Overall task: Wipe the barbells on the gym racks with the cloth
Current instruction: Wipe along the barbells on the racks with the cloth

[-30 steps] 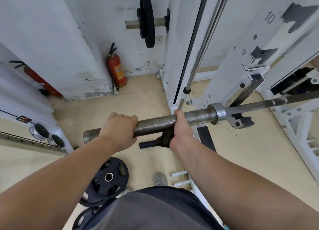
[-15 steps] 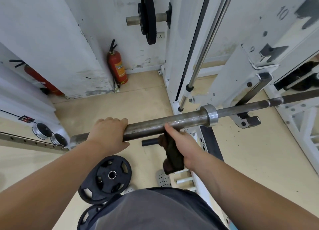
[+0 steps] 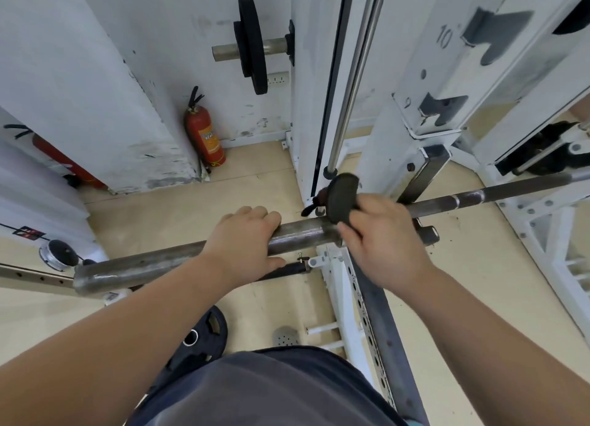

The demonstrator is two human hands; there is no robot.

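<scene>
A steel barbell (image 3: 153, 264) lies across the white rack, its thick sleeve end pointing left and its thin shaft (image 3: 498, 195) running off to the right. My left hand (image 3: 245, 243) grips the sleeve from above, fingers curled over it. My right hand (image 3: 383, 243) holds a dark cloth (image 3: 341, 199) and has it draped over the bar at the collar, which is hidden under hand and cloth.
The white rack upright (image 3: 434, 84) with numbered holes stands behind the bar, with a chrome guide rod (image 3: 351, 84) beside it. A black plate (image 3: 252, 42) hangs on a wall peg. A red extinguisher (image 3: 204, 138) stands by the wall. Black plates (image 3: 198, 342) lie on the floor.
My right hand came out from under the bar with the cloth and rose over the top, now laying the cloth on the collar. The left hand kept its grip on the sleeve.
</scene>
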